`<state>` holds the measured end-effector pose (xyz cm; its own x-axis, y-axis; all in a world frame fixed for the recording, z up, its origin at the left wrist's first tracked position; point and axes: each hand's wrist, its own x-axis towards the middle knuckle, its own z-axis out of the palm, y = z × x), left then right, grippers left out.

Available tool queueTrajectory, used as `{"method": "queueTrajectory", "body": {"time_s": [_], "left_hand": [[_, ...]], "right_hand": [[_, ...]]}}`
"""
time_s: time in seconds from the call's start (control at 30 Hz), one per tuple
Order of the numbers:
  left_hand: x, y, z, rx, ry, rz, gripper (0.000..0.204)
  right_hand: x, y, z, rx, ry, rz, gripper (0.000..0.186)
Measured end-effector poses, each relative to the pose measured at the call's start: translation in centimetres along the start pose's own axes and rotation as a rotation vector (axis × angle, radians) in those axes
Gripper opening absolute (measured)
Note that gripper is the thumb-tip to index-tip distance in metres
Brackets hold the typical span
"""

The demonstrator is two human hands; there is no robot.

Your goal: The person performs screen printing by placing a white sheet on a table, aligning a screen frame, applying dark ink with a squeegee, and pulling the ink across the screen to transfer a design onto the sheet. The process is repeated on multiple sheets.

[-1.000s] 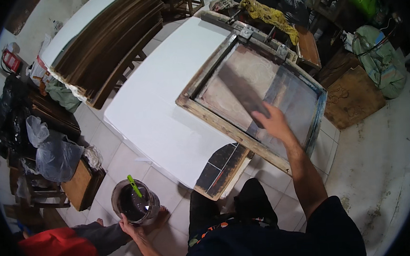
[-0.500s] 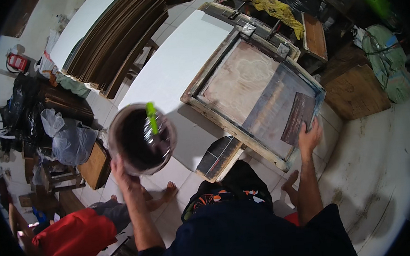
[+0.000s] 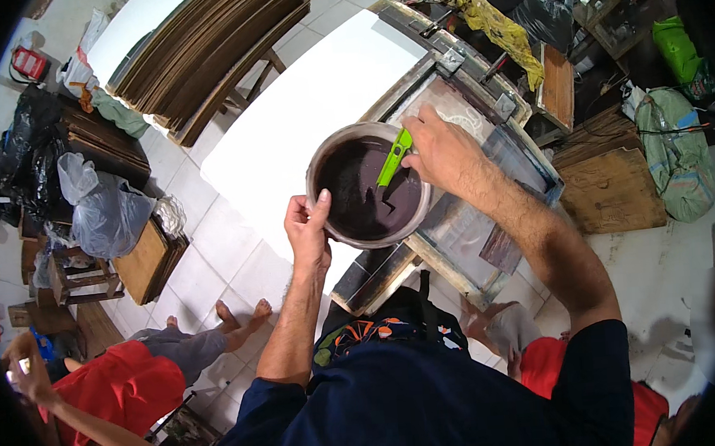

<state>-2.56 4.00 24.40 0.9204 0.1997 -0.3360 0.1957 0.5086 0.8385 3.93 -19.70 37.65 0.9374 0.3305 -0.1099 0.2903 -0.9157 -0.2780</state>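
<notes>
Head view, bucket [image 3: 375, 243] between left hand [image 3: 308, 235] clasping it, right hand [image 3: 442, 155] pinching green tool [image 3: 394, 156]

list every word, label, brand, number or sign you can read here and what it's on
No readable text.
Bucket and green-handled tool: no lettering I can make out.
Red item by the wall: pale patch, too small to read.

White sheet [image 3: 323, 93]: is glaring, nearly washing out
Dark liquid [image 3: 355, 194]: is showing little detail
Pale right-hand surface [image 3: 626, 275]: is catching soft shadows
Fisheye rim: is blackening, bending edges
Far-right shape [image 3: 711, 322]: is blurring
</notes>
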Motion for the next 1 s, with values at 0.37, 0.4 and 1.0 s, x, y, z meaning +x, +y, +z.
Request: {"method": "queueTrajectory", "body": {"time_s": [0.37, 0.4, 1.0], "left_hand": [[0.3, -0.3, -1.6, 0.035, -0.067, -0.027, 0.031], [0.1, -0.2, -1.5, 0.042, -0.068, -0.032, 0.032], [-0.8, 1.4, 0.8, 0.091, -0.103, -0.089, 0.037]], "right_hand": [[2.2, -2.1, 1.9, -0.352, -0.206, 0.162, 0.024], [1.7, -2.7, 1.7, -0.357, -0.205, 0.159, 0.024], [-1.0, -1.7, 0.3, -0.404, -0.035, -0.461, 0.028]]}}
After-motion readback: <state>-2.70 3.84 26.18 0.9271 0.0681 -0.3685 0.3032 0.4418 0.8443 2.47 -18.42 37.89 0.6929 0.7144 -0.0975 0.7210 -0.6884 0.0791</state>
